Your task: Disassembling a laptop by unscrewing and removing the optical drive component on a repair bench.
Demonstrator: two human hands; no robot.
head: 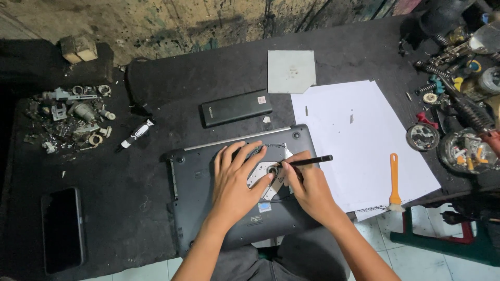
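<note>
- Laptop (234, 208) lies upside down on the dark bench (130, 208) right in front of us, its base facing up, with a silver optical drive (263, 174) resting on top of it near the back edge.
- We keep our left hand (234, 190) flat on the drive, fingers spread wide and fanned toward the back edge; it grips nothing, and we judge it presses down to keep the drive from sliding.
- We have our right hand (307, 184) curled closed around a thin black screwdriver (307, 161), pinched like a pen, with the handle pointing off to the right and the tip down at the round hub in the drive's middle.
- Both forearms come in from the bottom edge and meet over the laptop, wrists low, which looks like a steady pose for fine work.
- White paper sheets (364, 140) lie just right of the laptop, holding a few tiny parts, probably so they show up against the dark bench; an orange-handled brush (394, 182) rests on them.
- Behind the laptop sit a black battery pack (237, 107) and a grey metal plate (290, 71), set aside but near.
- A dark phone (62, 229) lies well apart at the left.
</note>
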